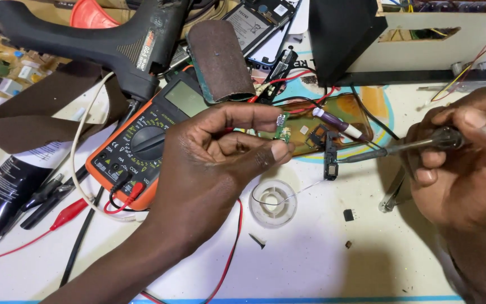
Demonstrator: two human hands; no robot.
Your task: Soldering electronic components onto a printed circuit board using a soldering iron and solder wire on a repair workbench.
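Note:
My left hand (220, 163) is raised over the white table, its forefinger and thumb pinching a small green circuit board (282, 130). My right hand (468, 163) at the right edge grips a soldering iron (392, 147), whose tip points left toward a small black module (331, 159). That module lies against an amber phone case (333, 115). A thin solder wire runs from the module's lower end down to a clear spool (273, 202) below my left hand.
An orange multimeter (142, 146) with red and black leads lies left of my hand. A black glue gun (102, 42), a brown sanding block (220, 62) and a phone battery (251, 25) sit behind. A black-and-cream box (400, 45) stands at back right. Small black chips (349, 214) lie near the front.

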